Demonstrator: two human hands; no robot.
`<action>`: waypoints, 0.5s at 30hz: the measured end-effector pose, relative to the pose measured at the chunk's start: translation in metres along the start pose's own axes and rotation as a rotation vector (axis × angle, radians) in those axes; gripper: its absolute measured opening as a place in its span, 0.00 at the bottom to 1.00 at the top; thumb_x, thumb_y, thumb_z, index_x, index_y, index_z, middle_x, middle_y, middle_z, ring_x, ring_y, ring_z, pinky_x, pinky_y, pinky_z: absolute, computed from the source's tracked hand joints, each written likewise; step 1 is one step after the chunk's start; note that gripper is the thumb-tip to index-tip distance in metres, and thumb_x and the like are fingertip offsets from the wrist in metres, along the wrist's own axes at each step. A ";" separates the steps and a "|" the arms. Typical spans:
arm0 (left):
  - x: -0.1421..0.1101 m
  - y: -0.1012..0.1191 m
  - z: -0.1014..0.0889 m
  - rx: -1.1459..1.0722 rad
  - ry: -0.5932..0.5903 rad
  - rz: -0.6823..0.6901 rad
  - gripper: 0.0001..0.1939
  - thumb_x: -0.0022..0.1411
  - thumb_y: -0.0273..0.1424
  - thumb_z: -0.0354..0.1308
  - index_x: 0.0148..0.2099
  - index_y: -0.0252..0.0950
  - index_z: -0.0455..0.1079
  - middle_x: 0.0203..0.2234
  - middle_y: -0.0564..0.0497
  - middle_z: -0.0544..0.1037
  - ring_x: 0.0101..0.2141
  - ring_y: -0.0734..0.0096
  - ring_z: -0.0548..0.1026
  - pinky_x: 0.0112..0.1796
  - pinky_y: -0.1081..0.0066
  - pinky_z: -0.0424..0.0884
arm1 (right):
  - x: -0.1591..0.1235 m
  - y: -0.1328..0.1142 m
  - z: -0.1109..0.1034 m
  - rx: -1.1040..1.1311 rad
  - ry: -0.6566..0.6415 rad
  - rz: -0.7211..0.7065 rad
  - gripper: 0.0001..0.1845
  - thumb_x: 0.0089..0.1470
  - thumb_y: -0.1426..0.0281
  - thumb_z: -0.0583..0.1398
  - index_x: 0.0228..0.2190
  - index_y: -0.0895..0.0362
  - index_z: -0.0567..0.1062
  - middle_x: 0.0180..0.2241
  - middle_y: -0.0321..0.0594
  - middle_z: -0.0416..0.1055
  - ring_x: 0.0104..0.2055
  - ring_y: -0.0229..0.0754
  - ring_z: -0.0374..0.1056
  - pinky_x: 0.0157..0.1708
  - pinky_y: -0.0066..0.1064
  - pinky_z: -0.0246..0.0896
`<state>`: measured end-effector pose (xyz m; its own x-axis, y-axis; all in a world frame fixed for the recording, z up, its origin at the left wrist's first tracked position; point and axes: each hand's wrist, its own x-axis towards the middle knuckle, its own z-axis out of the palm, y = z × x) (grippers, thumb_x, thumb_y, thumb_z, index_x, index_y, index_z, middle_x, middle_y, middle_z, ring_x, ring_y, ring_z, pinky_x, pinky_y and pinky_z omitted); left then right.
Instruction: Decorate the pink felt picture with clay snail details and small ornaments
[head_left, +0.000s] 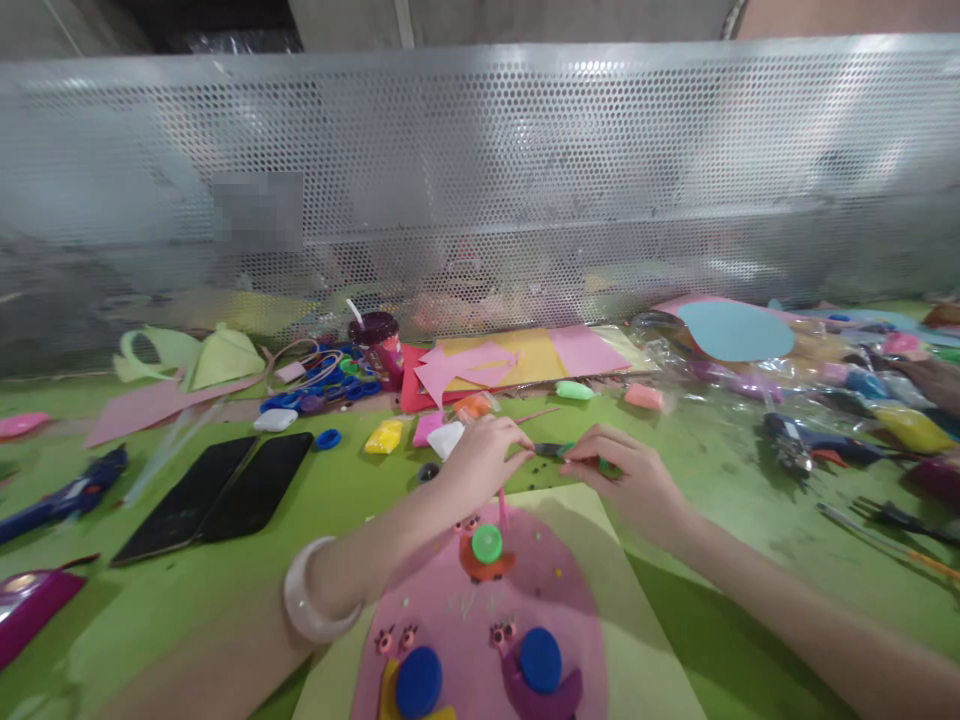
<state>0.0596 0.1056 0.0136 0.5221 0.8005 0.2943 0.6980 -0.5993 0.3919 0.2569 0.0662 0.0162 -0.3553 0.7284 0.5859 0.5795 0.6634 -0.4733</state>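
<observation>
My right hand [626, 475] is closed around what looks like small scissors [553, 450], with dark blades pointing left and a bit of green handle by the fingers. At the blade tip, my left hand [487, 455] pinches its fingers together; whatever is between them is too small to make out. Below both hands lies a pink round sheet [555, 590] on pale yellow paper [645, 640]. It carries snail-like figures with eyes: one with a green cap [487, 543], two with blue caps [541, 659]. Dark crumbs lie near the blades.
Two black phones [259, 487] lie at left, with a glue gun [67, 495] beyond. Packets of coloured clay [384, 437], a lidded cup [379, 350] and paper sheets [525, 360] line the back before a perforated metal panel [525, 180]. Another glue gun [817, 440] lies right.
</observation>
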 end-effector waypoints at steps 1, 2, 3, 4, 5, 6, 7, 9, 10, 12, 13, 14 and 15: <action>0.002 0.000 0.003 0.022 -0.016 0.003 0.07 0.59 0.31 0.56 0.37 0.35 0.74 0.34 0.49 0.77 0.38 0.64 0.72 0.41 0.66 0.66 | 0.001 0.002 0.000 -0.011 -0.003 -0.001 0.05 0.54 0.71 0.58 0.28 0.57 0.72 0.28 0.38 0.68 0.31 0.38 0.67 0.30 0.29 0.65; 0.003 -0.001 0.006 0.043 -0.034 0.005 0.06 0.58 0.31 0.57 0.36 0.35 0.74 0.34 0.48 0.77 0.37 0.62 0.71 0.40 0.65 0.65 | 0.001 0.004 -0.001 -0.023 -0.010 -0.002 0.04 0.54 0.71 0.58 0.28 0.57 0.72 0.29 0.39 0.68 0.32 0.38 0.67 0.30 0.30 0.65; 0.003 0.000 0.008 0.065 -0.053 0.006 0.06 0.58 0.31 0.57 0.35 0.35 0.75 0.33 0.48 0.77 0.37 0.62 0.71 0.39 0.64 0.65 | 0.002 0.006 -0.002 -0.036 -0.026 -0.006 0.04 0.54 0.72 0.57 0.29 0.57 0.72 0.30 0.39 0.69 0.33 0.39 0.67 0.31 0.30 0.65; 0.001 0.001 0.009 0.086 -0.070 0.006 0.06 0.58 0.31 0.57 0.35 0.36 0.75 0.32 0.48 0.77 0.36 0.62 0.71 0.38 0.64 0.65 | 0.003 0.008 -0.002 -0.047 -0.051 -0.014 0.05 0.55 0.73 0.56 0.30 0.57 0.72 0.31 0.39 0.69 0.34 0.39 0.68 0.32 0.30 0.65; -0.003 0.003 0.010 0.106 -0.082 0.004 0.07 0.58 0.32 0.57 0.34 0.35 0.75 0.31 0.48 0.76 0.36 0.61 0.71 0.38 0.63 0.65 | 0.004 0.011 -0.003 -0.059 -0.082 -0.022 0.06 0.55 0.74 0.55 0.31 0.56 0.73 0.31 0.39 0.70 0.34 0.39 0.68 0.32 0.30 0.65; -0.008 0.006 0.010 0.134 -0.091 0.003 0.08 0.59 0.32 0.56 0.34 0.35 0.75 0.30 0.47 0.76 0.36 0.60 0.70 0.38 0.62 0.65 | 0.005 0.013 -0.004 -0.074 -0.122 -0.031 0.07 0.55 0.74 0.55 0.30 0.55 0.73 0.31 0.38 0.71 0.33 0.39 0.68 0.32 0.29 0.65; -0.015 0.009 0.009 0.169 -0.097 0.005 0.08 0.59 0.32 0.55 0.35 0.34 0.74 0.31 0.46 0.76 0.37 0.58 0.70 0.38 0.61 0.64 | 0.005 0.014 -0.005 -0.094 -0.165 -0.042 0.07 0.55 0.74 0.55 0.29 0.55 0.73 0.30 0.37 0.71 0.31 0.39 0.69 0.30 0.29 0.64; -0.031 0.018 0.008 0.287 -0.126 0.031 0.11 0.61 0.34 0.52 0.35 0.33 0.74 0.32 0.44 0.76 0.39 0.55 0.69 0.39 0.59 0.63 | 0.006 0.017 -0.008 -0.143 -0.241 -0.058 0.06 0.52 0.74 0.58 0.25 0.54 0.73 0.25 0.35 0.70 0.26 0.38 0.68 0.26 0.27 0.62; -0.039 0.021 0.008 0.340 -0.156 0.057 0.12 0.62 0.34 0.51 0.37 0.33 0.73 0.33 0.43 0.76 0.39 0.54 0.69 0.38 0.58 0.62 | 0.006 0.018 -0.009 -0.167 -0.266 -0.063 0.06 0.51 0.74 0.59 0.24 0.55 0.73 0.24 0.35 0.70 0.24 0.38 0.67 0.23 0.27 0.61; -0.051 0.027 0.007 0.384 -0.200 0.085 0.13 0.63 0.35 0.50 0.41 0.33 0.72 0.36 0.43 0.76 0.39 0.55 0.69 0.37 0.59 0.62 | 0.005 0.020 -0.010 -0.199 -0.287 -0.067 0.06 0.49 0.75 0.60 0.22 0.55 0.72 0.22 0.35 0.68 0.22 0.38 0.65 0.21 0.26 0.58; -0.056 0.029 0.007 0.384 -0.214 0.089 0.13 0.63 0.35 0.50 0.43 0.33 0.71 0.38 0.43 0.76 0.39 0.55 0.69 0.37 0.59 0.62 | 0.004 0.021 -0.010 -0.201 -0.286 -0.069 0.07 0.49 0.76 0.60 0.22 0.55 0.72 0.22 0.35 0.68 0.23 0.37 0.65 0.21 0.26 0.58; -0.059 0.031 0.007 0.377 -0.223 0.089 0.14 0.63 0.35 0.50 0.44 0.33 0.71 0.39 0.43 0.76 0.40 0.55 0.69 0.38 0.59 0.62 | 0.004 0.022 -0.010 -0.197 -0.282 -0.073 0.07 0.49 0.77 0.59 0.22 0.55 0.73 0.23 0.35 0.69 0.24 0.37 0.66 0.22 0.26 0.59; -0.061 0.032 0.007 0.369 -0.232 0.088 0.14 0.63 0.35 0.50 0.45 0.33 0.71 0.40 0.43 0.76 0.41 0.54 0.69 0.38 0.58 0.62 | 0.003 0.024 -0.010 -0.192 -0.266 -0.073 0.08 0.48 0.78 0.59 0.22 0.54 0.73 0.23 0.34 0.69 0.25 0.37 0.66 0.23 0.25 0.60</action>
<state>0.0538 0.0376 0.0020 0.6544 0.7505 0.0923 0.7520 -0.6587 0.0248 0.2768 0.0826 0.0128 -0.5652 0.7163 0.4092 0.6642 0.6893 -0.2892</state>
